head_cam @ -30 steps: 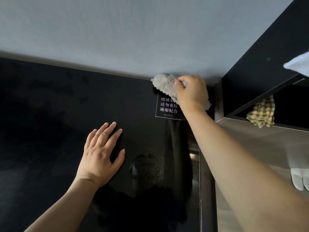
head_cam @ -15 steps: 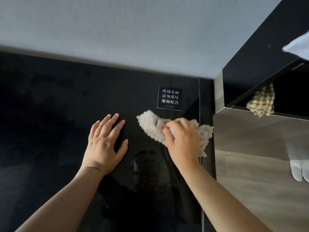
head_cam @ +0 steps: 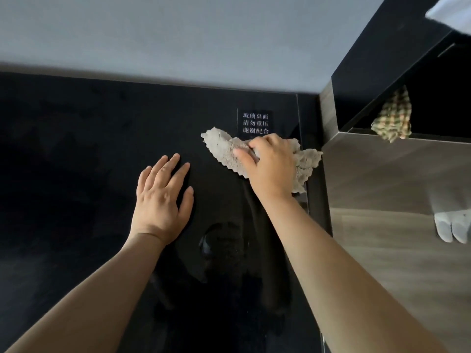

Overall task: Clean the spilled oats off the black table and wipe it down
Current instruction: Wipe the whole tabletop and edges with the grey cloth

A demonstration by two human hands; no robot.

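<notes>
A fluffy grey-beige cleaning cloth [head_cam: 224,152] is gripped by the right hand [head_cam: 270,169], whose fingers are curled over its bunched middle (one end juts out to the left, the other reaches the table's right edge). The cloth is pressed onto the glossy black glass table [head_cam: 76,174] near the far right corner, just below a small white-lettered label [head_cam: 255,122]. The left hand [head_cam: 160,200] is laid flat on the tabletop, fingers straight and slightly spread, left of the cloth and apart from it. A checked yellow-green rag [head_cam: 392,121] is seen at the top edge of the wood-grain cabinet [head_cam: 382,174].
</notes>
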